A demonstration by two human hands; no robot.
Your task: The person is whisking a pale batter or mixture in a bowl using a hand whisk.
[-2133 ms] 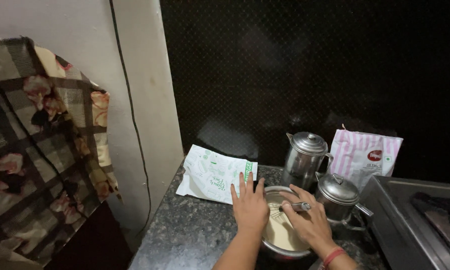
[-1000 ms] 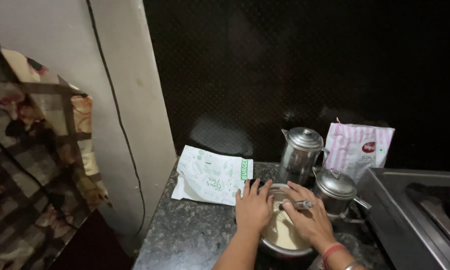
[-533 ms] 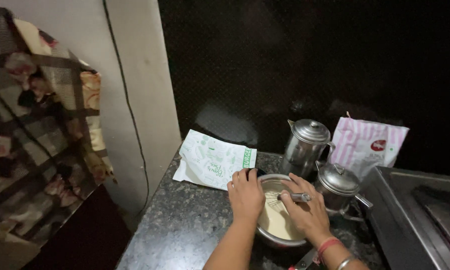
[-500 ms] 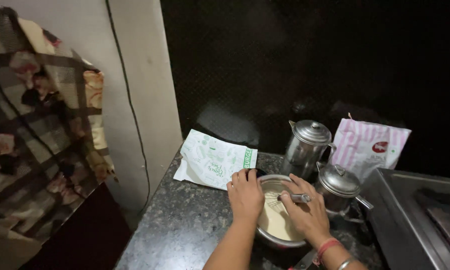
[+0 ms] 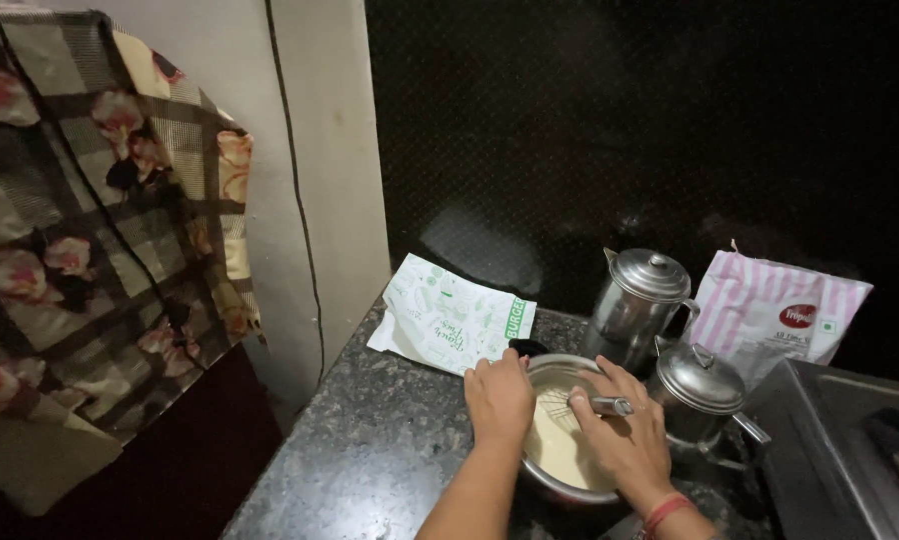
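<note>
A steel bowl (image 5: 548, 367) of pale batter (image 5: 555, 450) sits on the dark granite counter (image 5: 370, 460). My left hand (image 5: 498, 400) rests on the bowl's left rim, fingers curled over the edge. My right hand (image 5: 625, 440) is over the bowl, closed around the metal handle of a whisk (image 5: 602, 405) whose wires dip into the batter.
Two lidded steel jugs, one tall (image 5: 638, 305) and one low (image 5: 700, 385), stand right behind the bowl. A white and green paper bag (image 5: 450, 318) lies at the left, a pink striped pouch (image 5: 775, 312) leans against the dark wall, and a stove (image 5: 850, 450) fills the right. A floral checked cloth (image 5: 100, 250) hangs left.
The view has shifted slightly; both hands stay at the bowl, the right one still holding the whisk in the batter.
</note>
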